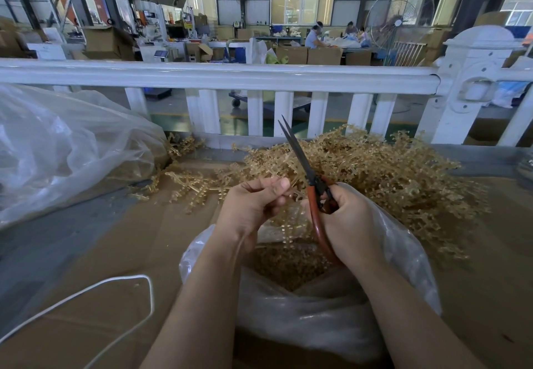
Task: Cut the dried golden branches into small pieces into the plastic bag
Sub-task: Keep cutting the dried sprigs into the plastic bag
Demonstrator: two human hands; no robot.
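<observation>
Factory hall: stacked cartons (pixel 291 54), industrial fan (pixel 399 19).

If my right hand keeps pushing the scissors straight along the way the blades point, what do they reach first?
Probably the white railing: the right hand aims the red-handled scissors up and away over the heap of golden branches. Depth is unclear.

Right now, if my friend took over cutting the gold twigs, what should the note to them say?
Left hand pinches a golden branch over the open plastic bag.
Right hand grips the red-handled scissors, blades nearly shut, pointing up and away.
Done: cut pieces already lie in the bag.
Left: a big pile of uncut branches sits behind the bag on the cardboard.
</observation>
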